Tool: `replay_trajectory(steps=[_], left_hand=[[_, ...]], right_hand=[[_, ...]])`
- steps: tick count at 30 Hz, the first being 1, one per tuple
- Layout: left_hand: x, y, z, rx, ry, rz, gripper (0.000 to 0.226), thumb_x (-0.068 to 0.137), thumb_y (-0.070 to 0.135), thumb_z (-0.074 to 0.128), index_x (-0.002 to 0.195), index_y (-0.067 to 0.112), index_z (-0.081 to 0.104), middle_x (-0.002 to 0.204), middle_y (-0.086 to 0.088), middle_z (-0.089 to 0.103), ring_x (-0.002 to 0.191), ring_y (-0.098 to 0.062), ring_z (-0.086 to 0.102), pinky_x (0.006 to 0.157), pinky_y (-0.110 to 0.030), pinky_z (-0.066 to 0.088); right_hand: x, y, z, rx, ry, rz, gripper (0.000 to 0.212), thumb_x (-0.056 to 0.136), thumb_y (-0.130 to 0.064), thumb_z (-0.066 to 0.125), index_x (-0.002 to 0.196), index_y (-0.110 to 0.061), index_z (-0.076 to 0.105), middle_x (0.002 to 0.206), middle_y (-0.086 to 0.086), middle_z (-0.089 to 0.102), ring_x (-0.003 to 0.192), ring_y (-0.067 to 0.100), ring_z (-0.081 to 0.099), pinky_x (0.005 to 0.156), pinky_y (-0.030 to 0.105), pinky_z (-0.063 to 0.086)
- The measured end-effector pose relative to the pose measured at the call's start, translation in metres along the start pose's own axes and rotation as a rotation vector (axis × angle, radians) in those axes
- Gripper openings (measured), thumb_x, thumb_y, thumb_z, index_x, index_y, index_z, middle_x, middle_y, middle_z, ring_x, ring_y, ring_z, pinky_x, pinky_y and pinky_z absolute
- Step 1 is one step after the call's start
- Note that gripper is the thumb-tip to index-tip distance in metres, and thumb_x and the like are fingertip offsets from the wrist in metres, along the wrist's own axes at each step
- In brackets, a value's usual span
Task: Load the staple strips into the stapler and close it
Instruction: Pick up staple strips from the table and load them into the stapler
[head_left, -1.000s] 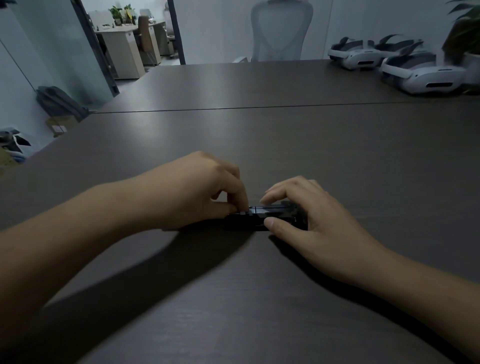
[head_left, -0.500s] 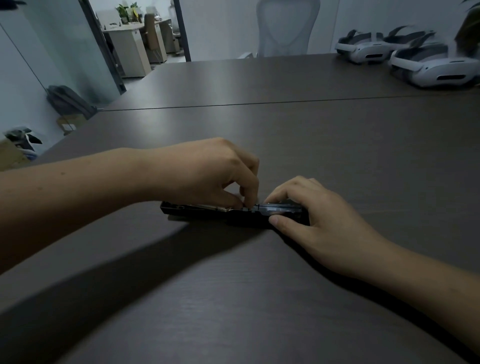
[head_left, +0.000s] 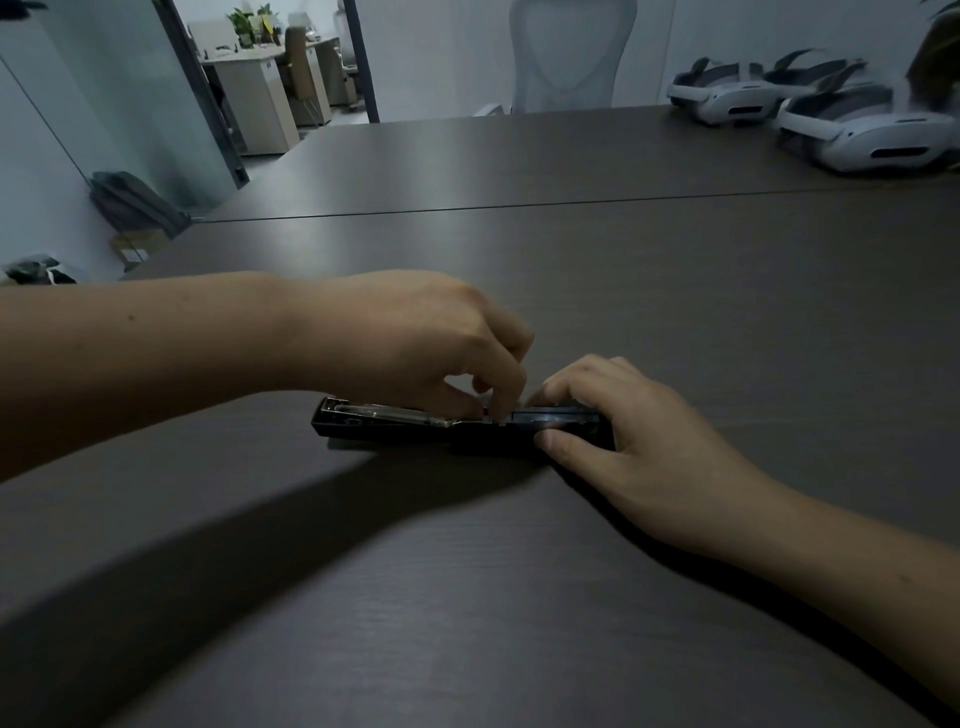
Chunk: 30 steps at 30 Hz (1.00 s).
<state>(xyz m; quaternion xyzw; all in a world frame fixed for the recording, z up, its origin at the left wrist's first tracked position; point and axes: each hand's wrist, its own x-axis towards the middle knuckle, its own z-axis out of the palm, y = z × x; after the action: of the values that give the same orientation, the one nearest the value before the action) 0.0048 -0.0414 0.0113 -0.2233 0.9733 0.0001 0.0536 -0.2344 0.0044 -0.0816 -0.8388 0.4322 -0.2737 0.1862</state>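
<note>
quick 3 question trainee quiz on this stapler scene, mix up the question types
1. True or false: the stapler lies flat on the dark table with its metal staple channel exposed.
2. Which hand steadies the stapler's right end? A) left hand B) right hand C) neither
3. Fill in: the white items at the table's far right corner are ____.

Key
1. True. The shiny channel shows at the left end.
2. B. The right hand rests on that end, thumb against the near side, while the left hand's fingertips pinch at the stapler's middle.
3. Headsets.
</note>
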Motion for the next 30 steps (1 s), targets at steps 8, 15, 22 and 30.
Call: replay_trajectory(steps=[8,15,22,30], left_hand=[[-0.001,0.001,0.006,0.223,0.096,0.088,0.016,0.093,0.026,0.069,0.107,0.033,0.075,0.101,0.007,0.063,0.071,-0.022,0.06,0.054,-0.034,0.043],[-0.002,0.0,0.011,0.272,0.144,0.123,0.009,0.097,0.027,0.064,0.104,0.028,0.07,0.1,0.004,0.059,0.071,-0.026,0.059,0.054,-0.039,0.046],[-0.006,0.002,0.009,0.362,0.181,0.164,0.007,0.099,0.025,0.063,0.101,0.018,0.065,0.102,-0.003,0.056,0.074,-0.027,0.051,0.056,-0.046,0.05],[-0.014,0.013,0.015,0.201,0.453,-0.039,0.009,0.098,0.029,0.069,0.102,0.024,0.076,0.102,0.0,0.066,0.069,-0.027,0.06,0.056,-0.042,0.052]], right_hand=[[0.0,0.002,0.001,-0.007,-0.001,-0.006,0.016,0.096,-0.03,0.07,0.112,-0.029,0.07,0.109,-0.014,0.066,0.108,0.012,0.059,0.095,0.043,0.05],[0.001,0.002,0.001,-0.004,-0.003,0.002,0.017,0.096,-0.031,0.069,0.113,-0.031,0.071,0.109,-0.017,0.066,0.108,0.01,0.058,0.095,0.041,0.05],[0.001,0.001,0.001,-0.002,-0.008,0.018,0.019,0.096,-0.028,0.07,0.115,-0.032,0.071,0.112,-0.018,0.067,0.111,0.008,0.058,0.098,0.04,0.049],[-0.002,-0.003,-0.004,0.149,0.074,0.066,0.027,0.091,-0.052,0.068,0.115,-0.039,0.065,0.116,-0.024,0.066,0.119,-0.005,0.057,0.098,0.015,0.045]])
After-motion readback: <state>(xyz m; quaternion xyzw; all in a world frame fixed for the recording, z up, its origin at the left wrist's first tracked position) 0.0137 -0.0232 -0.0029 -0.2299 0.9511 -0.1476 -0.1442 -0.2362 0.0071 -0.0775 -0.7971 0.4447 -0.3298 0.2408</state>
